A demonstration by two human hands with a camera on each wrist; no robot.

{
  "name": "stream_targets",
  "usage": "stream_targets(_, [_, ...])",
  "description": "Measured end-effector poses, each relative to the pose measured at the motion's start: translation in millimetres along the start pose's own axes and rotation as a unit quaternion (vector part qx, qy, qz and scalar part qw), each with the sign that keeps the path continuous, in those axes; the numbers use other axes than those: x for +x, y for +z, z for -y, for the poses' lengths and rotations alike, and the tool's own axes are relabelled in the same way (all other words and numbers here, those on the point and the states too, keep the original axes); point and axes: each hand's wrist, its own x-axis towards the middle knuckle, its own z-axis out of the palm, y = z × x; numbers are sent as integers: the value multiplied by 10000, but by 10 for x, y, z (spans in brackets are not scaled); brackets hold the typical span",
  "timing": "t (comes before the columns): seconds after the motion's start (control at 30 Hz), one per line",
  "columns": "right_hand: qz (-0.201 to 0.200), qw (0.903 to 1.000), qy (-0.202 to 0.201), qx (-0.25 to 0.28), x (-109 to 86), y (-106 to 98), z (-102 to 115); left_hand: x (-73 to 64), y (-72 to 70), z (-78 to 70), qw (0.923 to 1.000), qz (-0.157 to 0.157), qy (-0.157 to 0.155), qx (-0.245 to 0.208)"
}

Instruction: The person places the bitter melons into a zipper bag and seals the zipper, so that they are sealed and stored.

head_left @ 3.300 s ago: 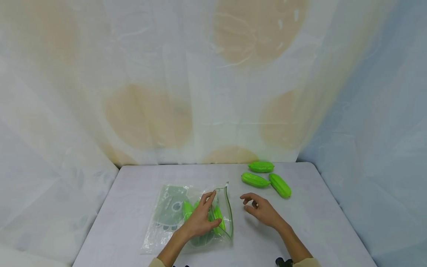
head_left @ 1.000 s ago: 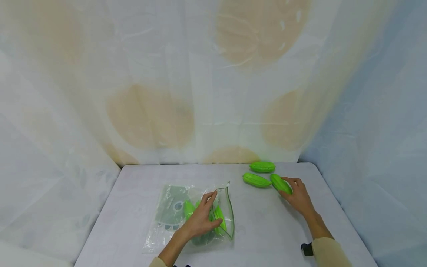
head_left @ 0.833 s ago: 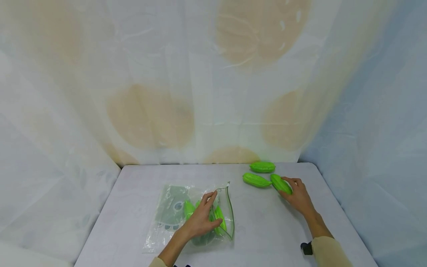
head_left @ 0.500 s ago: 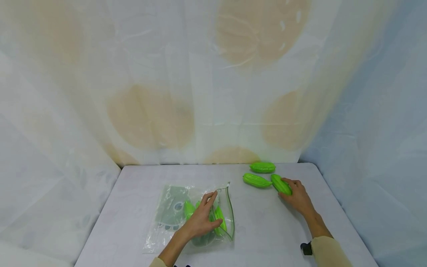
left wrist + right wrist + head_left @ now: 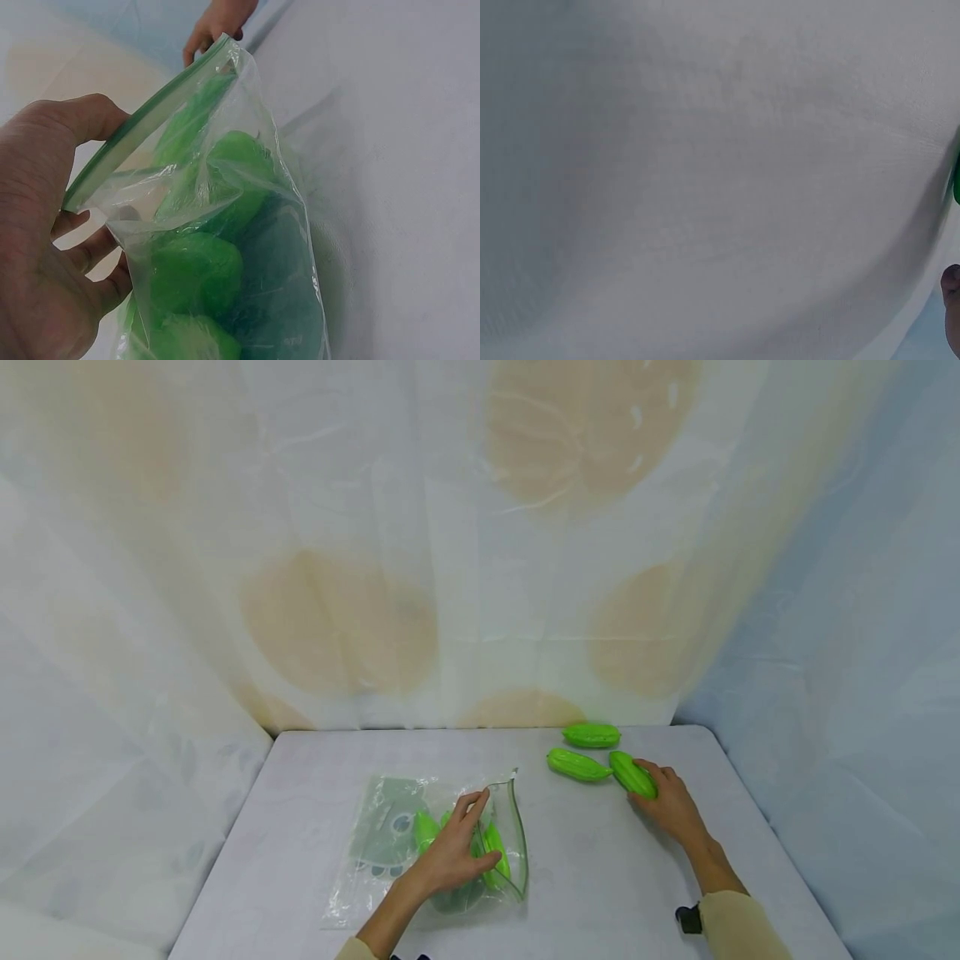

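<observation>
My left hand point(image 5: 450, 856) holds the mouth of a clear zip-lock bag point(image 5: 390, 818), its thumb and fingers spread along the opening. In the left wrist view, the bag's green zip strip point(image 5: 150, 120) runs past the fingers. Several bright green bitter melons point(image 5: 196, 274) show through the plastic. Over at the right, my right hand point(image 5: 672, 803) grips another ridged green bitter melon point(image 5: 628, 772) from its near end, low at the table. The right wrist view catches only a sliver of a green edge point(image 5: 957, 180) and a fingertip point(image 5: 951, 281).
Two more bitter melons lie close by on the white table point(image 5: 585, 877): one point(image 5: 577, 765) beside the gripped one, another point(image 5: 591, 735) at the back edge. A patterned curtain point(image 5: 510, 568) rises behind the table, with pale sheets on both sides.
My right hand has moved right, from above the table near the bag to the rightmost bitter melon, and now grips it. The left hand and bag have stayed put.
</observation>
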Motion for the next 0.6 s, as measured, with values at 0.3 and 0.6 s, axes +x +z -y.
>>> stream_targets(0.3, [-36,10000,-32,23,-27,-18,15,7,-11,-14,10000,16,-26,41])
stream_targets(0.6, [-41,10000,-15,7,-29,-17,13,7,-5,-7,10000,28,-19,33])
